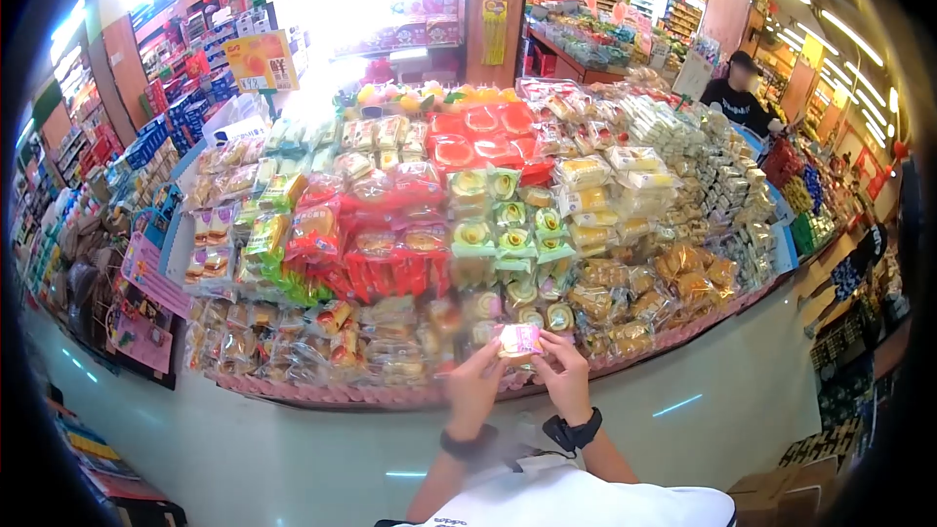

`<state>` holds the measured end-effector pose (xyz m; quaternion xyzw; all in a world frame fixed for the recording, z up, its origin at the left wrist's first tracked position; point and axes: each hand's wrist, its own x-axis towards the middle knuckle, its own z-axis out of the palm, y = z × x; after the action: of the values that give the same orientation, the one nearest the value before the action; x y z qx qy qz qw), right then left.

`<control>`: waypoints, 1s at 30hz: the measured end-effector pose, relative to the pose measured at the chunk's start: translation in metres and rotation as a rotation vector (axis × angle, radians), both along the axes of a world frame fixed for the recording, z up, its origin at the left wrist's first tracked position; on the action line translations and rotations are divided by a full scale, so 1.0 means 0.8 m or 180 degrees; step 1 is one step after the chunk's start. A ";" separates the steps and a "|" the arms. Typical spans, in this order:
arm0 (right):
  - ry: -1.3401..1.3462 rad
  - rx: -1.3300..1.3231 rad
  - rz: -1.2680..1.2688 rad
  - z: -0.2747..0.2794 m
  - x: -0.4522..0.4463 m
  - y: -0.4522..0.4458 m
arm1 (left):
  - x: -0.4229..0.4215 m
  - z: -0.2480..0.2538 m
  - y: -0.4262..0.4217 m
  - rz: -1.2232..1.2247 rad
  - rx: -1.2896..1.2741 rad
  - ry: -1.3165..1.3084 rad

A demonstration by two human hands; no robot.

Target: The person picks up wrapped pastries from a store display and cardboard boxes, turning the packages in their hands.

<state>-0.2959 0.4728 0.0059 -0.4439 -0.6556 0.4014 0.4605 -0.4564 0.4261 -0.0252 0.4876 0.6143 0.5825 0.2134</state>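
Head view: a broad display stand (673, 333) stretches before me, with a person in a dark top (739, 105) beyond its far right side. A yellow sign (259, 60) stands over the far left; red packets (395, 263) lie across the middle, with green packets (473, 236) just to their right. At the near edge, my left hand (473, 385) and right hand (566, 378) pinch a small pink-and-white packet (519, 344) between them, held up in front of the goods. Good handling, I judge, means gripping lightly by the two sides, crushing nothing and leaving the packet's face uncovered.
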 end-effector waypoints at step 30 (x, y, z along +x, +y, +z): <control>-0.0397 0.0630 -0.0904 0.026 0.046 -0.054 | 0.034 0.043 -0.008 -0.1129 0.0226 -0.0509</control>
<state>-0.2594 0.4297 0.0271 -0.5085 -0.6499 0.2375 0.5125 -0.4295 0.4200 0.0092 0.5476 0.4789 0.5940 0.3435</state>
